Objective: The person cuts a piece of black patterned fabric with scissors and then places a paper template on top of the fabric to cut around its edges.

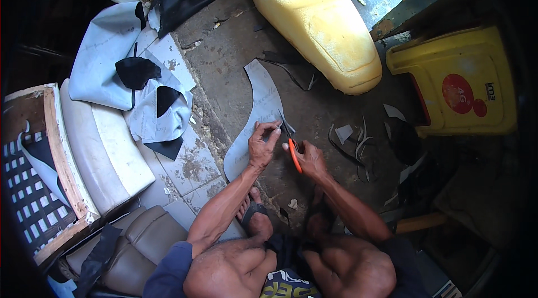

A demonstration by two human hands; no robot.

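A long curved piece of grey-white upholstery fabric (259, 96) lies on the dark floor in front of me. My left hand (263, 144) pinches its right edge between thumb and fingers. In my right hand (308, 158) are scissors (295, 156) with orange handles, their fingers closed round the grips. The dark blades meet the fabric's right edge close beside my left fingertips, where a narrow sliver stands off the piece. How far the blades are parted is too small to tell.
A yellow foam seat (319, 23) lies beyond the fabric. To the right stands a yellow plastic stool (454, 85), with fabric scraps (358, 141) nearer me. Crumpled grey fabric (106, 57), a white cushion (103, 141) and a wooden frame (67, 158) crowd the left.
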